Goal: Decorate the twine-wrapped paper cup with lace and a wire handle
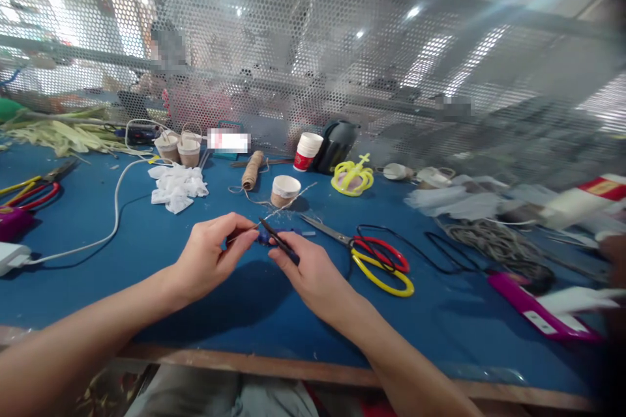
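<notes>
My left hand (218, 244) pinches the near end of a thin pale strand (292, 203), which slants up to the right past the small cup. In my right hand (306, 264) is a slim dark tool with a narrow tip (274, 232), its tip touching or very close to the strand near my left fingertips. The tool's handle is mostly hidden in the palm. Behind the fingers lies a blue object (267, 238), partly covered. A small twine-wrapped cup (285, 191) stands just beyond. Scissors with red and yellow handles (379, 260) lie right of my right hand.
A twine spool (252, 171), stacked paper cups (308, 151) and a yellow crown-shaped piece (352, 177) stand behind. White crumpled material (178, 186) and a white cable (117, 202) lie left. A purple power strip (542, 309) and grey cord (493, 241) lie right. A perforated screen (313, 45) rises behind.
</notes>
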`<state>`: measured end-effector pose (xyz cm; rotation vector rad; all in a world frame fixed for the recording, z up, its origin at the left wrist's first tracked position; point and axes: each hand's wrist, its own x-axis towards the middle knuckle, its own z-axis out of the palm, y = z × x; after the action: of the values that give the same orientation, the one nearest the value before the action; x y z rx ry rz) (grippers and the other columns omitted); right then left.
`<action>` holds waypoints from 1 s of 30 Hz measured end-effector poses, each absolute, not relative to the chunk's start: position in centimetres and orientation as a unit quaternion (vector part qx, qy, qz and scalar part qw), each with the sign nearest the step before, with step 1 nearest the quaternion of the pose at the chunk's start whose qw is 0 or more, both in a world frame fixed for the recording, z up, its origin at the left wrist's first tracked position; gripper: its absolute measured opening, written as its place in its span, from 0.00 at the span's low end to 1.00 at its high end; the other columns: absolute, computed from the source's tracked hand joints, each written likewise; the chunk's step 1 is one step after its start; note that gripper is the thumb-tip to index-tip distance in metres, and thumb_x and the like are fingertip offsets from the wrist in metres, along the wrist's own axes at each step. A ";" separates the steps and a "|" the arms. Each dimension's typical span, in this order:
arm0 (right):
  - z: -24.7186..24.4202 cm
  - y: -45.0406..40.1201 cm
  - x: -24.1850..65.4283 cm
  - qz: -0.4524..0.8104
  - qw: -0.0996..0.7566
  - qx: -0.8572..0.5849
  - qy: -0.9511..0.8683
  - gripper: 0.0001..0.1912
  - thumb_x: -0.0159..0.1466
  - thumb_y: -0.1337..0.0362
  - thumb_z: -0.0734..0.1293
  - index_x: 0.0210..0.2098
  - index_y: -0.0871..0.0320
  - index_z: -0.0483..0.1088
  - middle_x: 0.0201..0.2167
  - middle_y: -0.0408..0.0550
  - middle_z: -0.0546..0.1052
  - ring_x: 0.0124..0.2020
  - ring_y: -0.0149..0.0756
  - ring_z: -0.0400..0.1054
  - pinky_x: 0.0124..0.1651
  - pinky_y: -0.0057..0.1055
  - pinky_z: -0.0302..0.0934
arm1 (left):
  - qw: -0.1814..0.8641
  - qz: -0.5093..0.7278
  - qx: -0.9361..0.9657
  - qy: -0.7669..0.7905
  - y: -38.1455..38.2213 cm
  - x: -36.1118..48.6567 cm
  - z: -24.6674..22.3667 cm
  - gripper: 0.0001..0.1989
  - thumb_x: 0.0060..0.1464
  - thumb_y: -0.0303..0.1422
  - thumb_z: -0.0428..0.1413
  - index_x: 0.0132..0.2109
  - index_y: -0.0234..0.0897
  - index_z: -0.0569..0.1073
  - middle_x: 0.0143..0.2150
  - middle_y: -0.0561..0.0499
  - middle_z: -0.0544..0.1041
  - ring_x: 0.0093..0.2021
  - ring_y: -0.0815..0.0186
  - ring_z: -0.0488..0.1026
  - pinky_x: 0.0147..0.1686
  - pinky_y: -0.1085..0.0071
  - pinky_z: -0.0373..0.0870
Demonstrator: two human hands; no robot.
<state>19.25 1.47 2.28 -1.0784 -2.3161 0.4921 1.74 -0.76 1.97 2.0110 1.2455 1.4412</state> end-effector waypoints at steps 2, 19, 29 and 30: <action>2.2 1.6 19.3 0.159 0.276 -0.393 -0.863 0.14 0.62 0.57 0.57 0.37 0.61 0.66 0.33 0.50 0.74 0.34 0.37 0.68 0.37 0.32 0.61 | 0.333 0.525 0.649 0.439 -0.8 1.8 2.2 0.08 0.51 0.33 0.51 0.31 0.33 0.70 0.21 0.54 0.70 0.21 0.75 0.64 0.22 0.78 0.59; 2.8 1.0 19.2 0.271 0.240 -0.385 -0.849 0.19 0.63 0.54 0.54 0.43 0.61 0.65 0.37 0.51 0.74 0.36 0.36 0.69 0.39 0.32 0.61 | 0.050 0.513 0.744 0.425 -0.2 1.2 2.0 0.05 0.52 0.27 0.49 0.31 0.34 0.70 0.22 0.53 0.71 0.22 0.74 0.66 0.24 0.79 0.61; 2.5 1.1 19.2 0.264 0.248 -0.405 -0.840 0.18 0.62 0.53 0.55 0.39 0.61 0.67 0.36 0.50 0.74 0.35 0.35 0.68 0.38 0.32 0.59 | -0.098 0.455 0.787 0.405 -0.3 1.4 1.9 0.06 0.54 0.26 0.48 0.32 0.32 0.69 0.22 0.52 0.72 0.23 0.73 0.67 0.24 0.80 0.62; 2.5 1.1 19.2 0.263 0.248 -0.403 -0.841 0.18 0.63 0.54 0.55 0.39 0.61 0.67 0.35 0.50 0.74 0.35 0.35 0.68 0.38 0.32 0.60 | -0.097 0.455 0.786 0.408 -0.3 1.4 1.9 0.07 0.54 0.26 0.48 0.32 0.32 0.69 0.22 0.52 0.72 0.22 0.73 0.67 0.24 0.80 0.62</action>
<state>19.16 1.08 2.52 -1.0988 -2.2917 0.7178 1.43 -0.26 1.91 2.6329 1.3664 1.5244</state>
